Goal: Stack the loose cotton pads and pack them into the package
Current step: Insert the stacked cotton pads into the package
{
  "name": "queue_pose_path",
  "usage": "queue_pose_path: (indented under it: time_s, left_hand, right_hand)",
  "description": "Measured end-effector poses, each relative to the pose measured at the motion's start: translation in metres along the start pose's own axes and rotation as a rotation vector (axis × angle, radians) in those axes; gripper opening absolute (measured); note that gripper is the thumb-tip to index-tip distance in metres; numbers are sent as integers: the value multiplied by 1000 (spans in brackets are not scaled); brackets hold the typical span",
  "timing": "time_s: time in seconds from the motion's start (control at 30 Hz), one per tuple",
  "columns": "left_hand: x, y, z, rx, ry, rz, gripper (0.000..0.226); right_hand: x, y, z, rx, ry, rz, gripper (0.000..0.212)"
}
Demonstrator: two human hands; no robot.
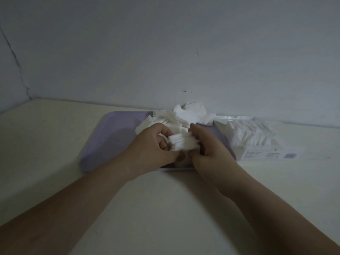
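Fingers (163, 138) from both sides were closed in on the stack of cotton pads (184, 142), and the job at that point looked to be squaring it up. To do that well, the pressure wanted to be light and even from the two ends, with thumbs low and fingers nudging the edges flush. These pads are soft, and a hard squeeze would likely buckle the middle or fan the pile out. The left hand (154, 146) was curled round the stack's left end, thumb tucked at the near edge. The right hand (209, 151) was curled round the right end, fingers over the top, thumb close to the other one below. Neither was spread wide, and both gripped pads and nothing else. The stack was held between them over the purple tray (110, 140), its edges a little uneven; whether it rested on the tray could not be told. Beyond the knuckles, at the tray's far end, a heap of loose pads (189, 115) lay jumbled near the wall (165, 52), so plenty of the work seemed undone. The package (257, 142), clear with a printed label on its near face, lay on the pale surface (55, 137) just beside the tray's right edge, with pads showing inside. Which way its opening faced could not be made out in that dim light.
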State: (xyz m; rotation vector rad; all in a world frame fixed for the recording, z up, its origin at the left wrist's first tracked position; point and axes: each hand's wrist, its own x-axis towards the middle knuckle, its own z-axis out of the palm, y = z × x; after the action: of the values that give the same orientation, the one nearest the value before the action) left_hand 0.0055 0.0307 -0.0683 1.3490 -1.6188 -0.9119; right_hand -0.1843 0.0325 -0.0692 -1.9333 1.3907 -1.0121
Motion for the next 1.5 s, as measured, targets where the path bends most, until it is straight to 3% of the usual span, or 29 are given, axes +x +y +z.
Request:
queue_pose_path:
  time_s: [0.07,0.23,0.33,0.4,0.47,0.57,0.67,0.8,0.87,0.97,1.13,1.33,1.5]
  left_hand:
    - [0,-2,2,-10,-42,1,43]
    - [0,-4,6,-17,-69,41,20]
    - [0,-2,1,-33,-85,49,26]
    - [3,1,-1,-41,-15,63,31]
    - [10,-1,-6,-43,166,67,28]
    - [20,-15,-23,228,413,63,25]
    - [22,-32,-32,422,370,52,25]
    - [19,-27,-23,564,407,283,20]
    - [16,-21,-15,522,357,359,19]
    - [10,-22,-5,469,216,408,14]
    - [5,-24,1,523,53,404,25]
    - [5,-24,2,465,61,378,36]
    - [11,-26,0,414,153,257,38]
  right_hand:
    - [1,2,1,-21,-31,19,44]
    - [-1,-3,1,7,-69,30,61]
    - [-1,-4,-4,8,-29,-6,64]
    - [1,0,-7,-4,-12,-10,56]
    - [3,2,-8,-44,22,2,49]
    - [5,6,-8,-59,80,44,45]
    - [8,7,-11,17,196,65,41]
    - [10,9,-16,157,377,107,38]
    - [10,10,-18,237,412,126,40]
    - [12,9,-18,306,371,161,37]
    - [11,9,-15,236,178,152,40]
    - [6,2,-15,0,17,86,49]
    - [4,-4,-17,149,73,63,35]
